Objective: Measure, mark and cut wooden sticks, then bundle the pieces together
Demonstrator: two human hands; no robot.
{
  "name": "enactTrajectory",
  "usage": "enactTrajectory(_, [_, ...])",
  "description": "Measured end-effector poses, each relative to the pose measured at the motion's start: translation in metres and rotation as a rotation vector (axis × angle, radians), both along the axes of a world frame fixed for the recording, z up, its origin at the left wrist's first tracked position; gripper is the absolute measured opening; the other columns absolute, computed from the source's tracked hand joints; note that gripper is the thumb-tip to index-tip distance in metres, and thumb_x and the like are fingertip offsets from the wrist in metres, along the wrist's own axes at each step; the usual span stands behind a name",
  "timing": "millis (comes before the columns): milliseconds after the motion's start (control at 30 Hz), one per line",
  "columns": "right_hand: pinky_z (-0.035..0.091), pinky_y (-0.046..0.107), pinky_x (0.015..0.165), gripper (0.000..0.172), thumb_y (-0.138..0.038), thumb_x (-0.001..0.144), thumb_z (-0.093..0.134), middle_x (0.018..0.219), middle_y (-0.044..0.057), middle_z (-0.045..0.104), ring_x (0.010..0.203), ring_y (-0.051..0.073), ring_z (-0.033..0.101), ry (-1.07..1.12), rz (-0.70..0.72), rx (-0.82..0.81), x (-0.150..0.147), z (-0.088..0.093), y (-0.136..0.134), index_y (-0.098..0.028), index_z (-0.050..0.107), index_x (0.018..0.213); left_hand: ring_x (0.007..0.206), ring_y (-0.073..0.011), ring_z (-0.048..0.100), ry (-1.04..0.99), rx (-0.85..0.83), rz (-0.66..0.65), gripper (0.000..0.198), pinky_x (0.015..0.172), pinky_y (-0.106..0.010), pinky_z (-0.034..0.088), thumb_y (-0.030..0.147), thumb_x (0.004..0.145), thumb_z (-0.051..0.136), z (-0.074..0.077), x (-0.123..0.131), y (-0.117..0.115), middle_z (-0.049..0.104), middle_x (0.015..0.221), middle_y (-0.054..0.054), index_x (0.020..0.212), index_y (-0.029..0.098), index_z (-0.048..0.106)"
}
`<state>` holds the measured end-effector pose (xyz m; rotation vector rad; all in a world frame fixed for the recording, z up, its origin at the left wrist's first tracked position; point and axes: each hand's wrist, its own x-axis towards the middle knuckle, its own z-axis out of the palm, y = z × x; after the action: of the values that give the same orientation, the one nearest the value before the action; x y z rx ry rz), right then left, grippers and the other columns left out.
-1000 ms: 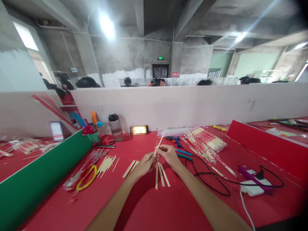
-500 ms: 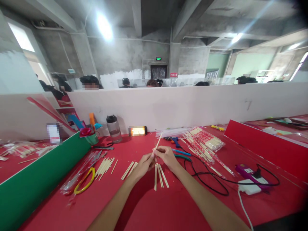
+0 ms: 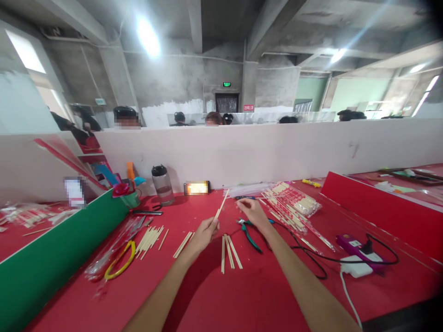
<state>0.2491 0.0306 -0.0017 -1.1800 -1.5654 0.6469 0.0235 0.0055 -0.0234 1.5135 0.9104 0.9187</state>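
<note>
My left hand (image 3: pixel 206 232) is closed on a thin wooden chopstick (image 3: pixel 223 204), which points up and away from me. Apart from it, my right hand (image 3: pixel 251 210) has bent, parted fingers and no visible object between them. It hovers just in front of a blue glue gun (image 3: pixel 246 198), partly hidden behind the fingers. Below the right hand lie teal-handled pliers (image 3: pixel 249 236). Several cut chopsticks (image 3: pixel 230 252) lie between my forearms. A few more sticks (image 3: pixel 183 244) rest left of my left hand, and a larger pile (image 3: pixel 149 240) lies farther left.
Wrapped chopsticks (image 3: pixel 294 203) lie at the right, near a cable and a purple power strip (image 3: pixel 360 252). Yellow-handled scissors (image 3: pixel 121 265), a water bottle (image 3: pixel 162 186) and a phone (image 3: pixel 197 187) stand or lie left and behind. Green (image 3: pixel 69 235) and red (image 3: pixel 377 216) dividers flank the table.
My right hand has left the chopstick and moved right and forward toward the glue gun. My left hand keeps the chopstick. The pliers now show more fully.
</note>
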Motion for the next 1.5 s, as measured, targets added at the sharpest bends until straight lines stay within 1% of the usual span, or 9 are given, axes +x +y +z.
enactTrajectory(133, [0.046, 0.028, 0.077, 0.015, -0.027, 0.083, 0.061, 0.092, 0.006, 0.074, 0.086, 0.020, 0.066, -0.601, -0.227, -0.089, 0.038, -0.007, 0.008, -0.020, 0.074, 0.088, 0.045, -0.0062, 0.015, -0.031, -0.052, -0.019, 0.049, 0.043, -0.020, 0.013, 0.067, 0.084, 0.047, -0.001, -0.001, -0.001, 0.022, 0.054, 0.010, 0.075, 0.019, 0.045])
enactTrajectory(233, [0.045, 0.027, 0.073, 0.013, -0.029, 0.082, 0.065, 0.092, 0.005, 0.074, 0.087, 0.021, 0.067, -0.762, -0.262, -0.201, 0.051, -0.017, 0.013, -0.023, 0.075, 0.086, 0.046, -0.0061, 0.015, -0.037, -0.077, -0.034, 0.048, 0.044, -0.019, 0.013, 0.066, 0.084, 0.047, 0.000, -0.001, -0.003, 0.022, 0.055, 0.010, 0.075, 0.019, 0.045])
enactTrajectory(567, [0.044, 0.025, 0.069, 0.012, -0.034, 0.079, 0.070, 0.090, 0.004, 0.075, 0.086, 0.020, 0.067, -0.817, -0.287, -0.268, 0.052, -0.033, 0.021, -0.024, 0.076, 0.083, 0.046, -0.0057, 0.016, -0.039, -0.092, -0.029, 0.042, 0.045, -0.019, 0.013, 0.059, 0.088, 0.046, 0.005, -0.002, -0.005, 0.024, 0.057, 0.009, 0.077, 0.018, 0.046])
enactTrajectory(700, [0.042, 0.026, 0.073, 0.013, -0.032, 0.082, 0.068, 0.086, 0.006, 0.074, 0.086, 0.021, 0.067, -0.836, -0.296, -0.255, 0.049, -0.034, 0.020, -0.021, 0.074, 0.079, 0.045, -0.0057, 0.016, -0.044, -0.087, -0.045, 0.043, 0.044, -0.019, 0.013, 0.060, 0.087, 0.046, 0.000, -0.002, -0.001, 0.025, 0.056, 0.009, 0.077, 0.018, 0.046])
enactTrajectory(767, [0.042, 0.027, 0.075, 0.014, -0.030, 0.087, 0.063, 0.090, 0.007, 0.073, 0.089, 0.021, 0.066, -0.839, -0.308, -0.235, 0.044, -0.031, 0.020, -0.020, 0.071, 0.087, 0.045, -0.0057, 0.016, -0.043, -0.087, -0.041, 0.044, 0.044, -0.019, 0.013, 0.062, 0.087, 0.045, -0.003, -0.003, 0.001, 0.025, 0.056, 0.009, 0.077, 0.018, 0.046])
enactTrajectory(900, [0.040, 0.025, 0.074, 0.021, -0.023, 0.096, 0.046, 0.098, 0.009, 0.071, 0.091, 0.019, 0.065, -0.774, -0.296, -0.132, 0.026, -0.021, 0.014, -0.017, 0.058, 0.112, 0.045, -0.0056, 0.017, -0.040, -0.073, -0.009, 0.045, 0.044, -0.019, 0.014, 0.063, 0.086, 0.046, -0.006, -0.005, 0.004, 0.026, 0.056, 0.009, 0.077, 0.019, 0.047])
enactTrajectory(1033, [0.040, 0.024, 0.081, 0.024, -0.024, 0.101, 0.034, 0.109, 0.012, 0.068, 0.102, 0.020, 0.064, -0.727, -0.186, 0.028, -0.004, -0.014, -0.002, -0.017, 0.055, 0.110, 0.044, -0.0054, 0.016, -0.065, -0.058, 0.012, 0.050, 0.043, -0.019, 0.013, 0.068, 0.083, 0.049, -0.006, -0.005, 0.005, 0.024, 0.054, 0.010, 0.077, 0.018, 0.047])
enactTrajectory(1233, [0.043, 0.032, 0.073, 0.035, -0.036, 0.103, 0.028, 0.093, 0.015, 0.071, 0.085, 0.028, 0.070, -1.011, -0.107, -0.127, -0.040, -0.010, -0.025, -0.017, 0.054, 0.115, 0.043, -0.0050, 0.017, -0.080, -0.054, 0.028, 0.053, 0.043, -0.019, 0.013, 0.071, 0.079, 0.052, -0.002, -0.005, 0.004, 0.025, 0.053, 0.010, 0.075, 0.018, 0.046])
enactTrajectory(1500, [0.045, 0.033, 0.074, 0.034, -0.038, 0.102, 0.030, 0.096, 0.016, 0.072, 0.089, 0.029, 0.070, -1.042, -0.045, -0.131, -0.050, -0.012, -0.032, -0.020, 0.057, 0.113, 0.043, -0.0049, 0.017, -0.072, -0.046, 0.021, 0.053, 0.043, -0.019, 0.014, 0.070, 0.079, 0.053, 0.000, -0.003, 0.001, 0.025, 0.053, 0.010, 0.075, 0.018, 0.046])
